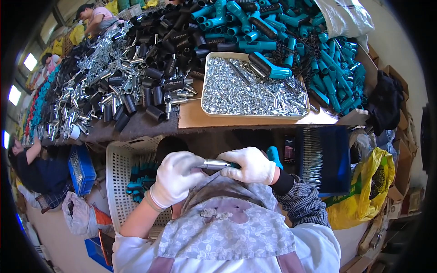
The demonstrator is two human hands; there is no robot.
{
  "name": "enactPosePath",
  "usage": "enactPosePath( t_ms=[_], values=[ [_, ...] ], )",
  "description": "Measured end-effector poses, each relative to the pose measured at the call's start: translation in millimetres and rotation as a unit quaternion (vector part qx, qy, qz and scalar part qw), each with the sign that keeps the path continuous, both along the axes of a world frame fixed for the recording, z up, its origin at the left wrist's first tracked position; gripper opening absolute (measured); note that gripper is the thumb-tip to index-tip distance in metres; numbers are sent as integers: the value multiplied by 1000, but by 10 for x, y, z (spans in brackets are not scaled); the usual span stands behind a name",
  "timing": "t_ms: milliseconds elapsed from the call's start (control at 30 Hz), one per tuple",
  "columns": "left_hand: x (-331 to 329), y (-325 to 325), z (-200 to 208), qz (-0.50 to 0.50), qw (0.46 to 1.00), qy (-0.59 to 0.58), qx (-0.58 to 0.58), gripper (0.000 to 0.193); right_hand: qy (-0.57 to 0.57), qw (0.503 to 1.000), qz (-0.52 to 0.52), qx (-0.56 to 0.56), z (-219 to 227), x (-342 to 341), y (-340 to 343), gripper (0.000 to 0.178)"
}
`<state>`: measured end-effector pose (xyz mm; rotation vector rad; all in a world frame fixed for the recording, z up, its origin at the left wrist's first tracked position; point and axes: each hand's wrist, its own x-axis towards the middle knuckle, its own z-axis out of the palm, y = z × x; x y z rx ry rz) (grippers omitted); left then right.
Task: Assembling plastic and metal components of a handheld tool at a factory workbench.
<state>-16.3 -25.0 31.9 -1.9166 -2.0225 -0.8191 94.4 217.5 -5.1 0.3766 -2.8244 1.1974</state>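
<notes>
Both my hands wear white gloves and meet over my lap. Between them lies a tool with a silver metal shaft [215,164]; a dark teal part shows at my right fingers. My right hand [250,166] is closed around it, and a bent teal handle end [274,157] sticks out beyond that hand. My left hand [175,178], slightly blurred, has its fingers closed at the shaft's left end. What lies inside the fingers is hidden. Ahead on the bench is a cream tray [207,111] of small silver metal pieces, with a black-and-teal handle [268,67] across its far edge.
Black sleeves [157,93], metal parts [73,109] and teal handles [327,77] heap the bench. A white basket [111,182] with teal-handled pieces stands left below. Right are a blue bin [334,159] of metal rods and a yellow bag [359,200]. People [98,20] work at far left.
</notes>
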Motion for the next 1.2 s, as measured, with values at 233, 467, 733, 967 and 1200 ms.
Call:
enactPosePath(
  t_ms=[233, 467, 733, 967, 1200],
  values=[
    [125, 10, -121, 147, 897, -416, -33, 19, 3, 1000, 15, 4, 38, -9, -47, 38],
    [124, -9, -82, 206, 866, -451, -64, 25, -5, 1000, 10, -5, -55, -23, -7, 40],
    [178, 99, -63, 196, 947, -249, 48, 29, 3, 1000, 15, -23, -117, -58, -12, 39],
    [104, 116, 70, 30, 984, -165, -59, 26, -168, 938, 187, -240, -66, -139, 207, 41],
    [73, 159, 159, 158, 936, -315, -20, 41, 74, 991, 56, -94, -43, -176, 66, 33]
  ],
)
